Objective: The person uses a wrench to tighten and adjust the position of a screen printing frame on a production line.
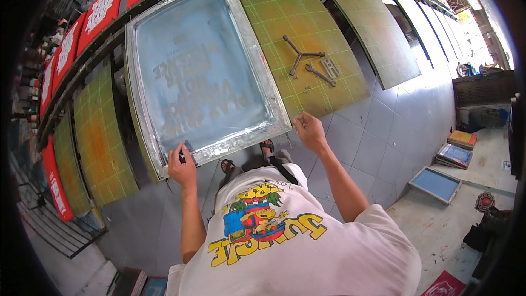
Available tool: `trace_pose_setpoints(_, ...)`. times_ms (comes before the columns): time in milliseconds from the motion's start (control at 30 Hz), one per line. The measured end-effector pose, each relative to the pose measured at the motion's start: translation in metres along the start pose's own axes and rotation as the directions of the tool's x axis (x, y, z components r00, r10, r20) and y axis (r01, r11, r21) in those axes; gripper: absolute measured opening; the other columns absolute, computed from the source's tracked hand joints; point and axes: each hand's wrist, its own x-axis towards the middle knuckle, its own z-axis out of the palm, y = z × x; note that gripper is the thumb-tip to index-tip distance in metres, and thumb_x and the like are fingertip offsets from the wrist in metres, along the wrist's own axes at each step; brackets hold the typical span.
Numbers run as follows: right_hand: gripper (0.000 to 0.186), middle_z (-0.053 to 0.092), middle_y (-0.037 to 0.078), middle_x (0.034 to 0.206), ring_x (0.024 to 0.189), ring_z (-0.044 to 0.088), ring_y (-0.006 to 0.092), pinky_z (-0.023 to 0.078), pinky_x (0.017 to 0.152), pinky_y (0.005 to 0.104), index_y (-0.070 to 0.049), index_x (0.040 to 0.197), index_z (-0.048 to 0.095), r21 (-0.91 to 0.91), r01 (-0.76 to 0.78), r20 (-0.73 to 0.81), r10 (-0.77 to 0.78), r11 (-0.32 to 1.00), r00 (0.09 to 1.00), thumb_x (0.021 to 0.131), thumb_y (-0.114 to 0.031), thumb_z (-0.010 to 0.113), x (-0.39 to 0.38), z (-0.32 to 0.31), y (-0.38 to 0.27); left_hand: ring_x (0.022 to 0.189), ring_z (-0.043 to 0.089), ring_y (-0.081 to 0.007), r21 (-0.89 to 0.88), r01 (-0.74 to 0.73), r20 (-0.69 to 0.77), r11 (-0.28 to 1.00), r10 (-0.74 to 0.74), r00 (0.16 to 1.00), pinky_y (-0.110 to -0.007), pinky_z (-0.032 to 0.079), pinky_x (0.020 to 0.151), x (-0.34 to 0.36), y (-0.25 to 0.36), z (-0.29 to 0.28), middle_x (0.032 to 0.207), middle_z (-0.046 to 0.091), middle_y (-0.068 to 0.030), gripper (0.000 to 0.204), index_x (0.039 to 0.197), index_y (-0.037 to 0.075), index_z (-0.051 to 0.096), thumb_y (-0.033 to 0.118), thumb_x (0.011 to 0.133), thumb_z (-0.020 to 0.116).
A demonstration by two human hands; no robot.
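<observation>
A screen-printing screen (203,66) in a worn silver frame, with reversed lettering on its blue-grey mesh, lies over a yellow-green platen row. My left hand (182,164) is at the frame's lower left, fingers curled round a small dark object that I cannot make out. My right hand (309,131) pinches at the frame's lower right corner. On the platen (339,93) to the right rest a three-armed socket wrench (299,55), a spanner (320,75) and a small slotted metal piece (331,67).
Printed red shirts (98,16) lie on boards along the back and left. More platens (98,131) flank the screen. A metal rack (60,225) stands low left. A low surface (433,230) at right holds a small screen (433,183) and stacked colourful items (455,153). My sandalled feet are below.
</observation>
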Motion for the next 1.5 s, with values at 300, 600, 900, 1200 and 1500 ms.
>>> trace_pose_setpoints(300,0.023,0.07,0.007,0.082,0.069,0.062,0.0106,0.05,0.061,0.026,0.004,0.102,0.067,0.354,-0.135,-0.091,0.177,0.926,0.98,0.098,-0.018,0.065,-0.004,-0.049,0.035,0.079,0.068,-0.0315,0.036,-0.009,-0.013,0.999,0.01,1.0,-0.04,0.053,0.069,-0.006,-0.007,0.005,0.089,0.07,-0.0116,0.014,0.103,0.004,0.075,0.013,0.093,0.069)
trace_pose_setpoints(600,0.025,0.065,0.006,0.081,0.069,0.061,0.0145,0.049,0.06,0.0279,0.002,0.106,0.065,0.722,0.073,-0.619,0.596,0.688,0.512,0.1,-0.022,0.064,-0.156,-0.103,0.138,0.082,0.069,-0.0285,-0.022,-0.066,0.055,0.998,0.067,0.996,-0.038,0.053,0.071,-0.012,-0.009,-0.003,0.094,0.073,-0.0105,0.022,0.108,0.004,0.075,0.021,0.098,0.065)
trace_pose_setpoints(900,0.02,0.065,0.002,0.08,0.067,0.059,0.0101,0.047,0.056,0.0248,-0.003,0.1,0.066,0.941,0.018,-0.315,0.851,0.339,0.42,0.099,-0.024,0.066,-0.321,0.101,0.255,0.067,0.06,-0.0162,-0.387,-0.334,0.309,0.86,0.462,0.831,-0.029,0.048,0.059,-0.045,0.058,-0.033,0.086,0.069,-0.0081,0.013,0.103,0.001,0.073,0.011,0.096,0.067)
trace_pose_setpoints(1200,0.022,0.07,0.009,0.084,0.071,0.065,0.019,0.051,0.064,0.0346,0.0,0.095,0.069,0.663,-0.447,-0.565,0.793,0.6,0.228,0.097,-0.021,0.065,-0.372,0.178,0.376,0.067,0.064,-0.0282,-0.505,-0.353,0.761,0.788,0.599,0.249,-0.041,0.052,0.065,-0.208,0.117,0.138,0.08,0.064,-0.0081,0.009,0.086,0.008,0.067,0.017,0.086,0.068)
trace_pose_setpoints(1500,0.02,0.067,0.015,0.091,0.082,0.067,0.0294,0.052,0.076,0.0419,0.001,0.097,0.068,0.46,-0.554,-0.478,0.719,0.694,0.504,0.094,-0.018,0.066,-0.252,0.152,0.445,0.101,0.068,-0.0403,0.171,-0.49,0.892,0.855,0.076,0.446,-0.05,0.054,0.085,-0.27,0.037,0.534,0.104,0.073,-0.0188,0.026,0.102,0.008,0.074,0.028,0.094,0.06)
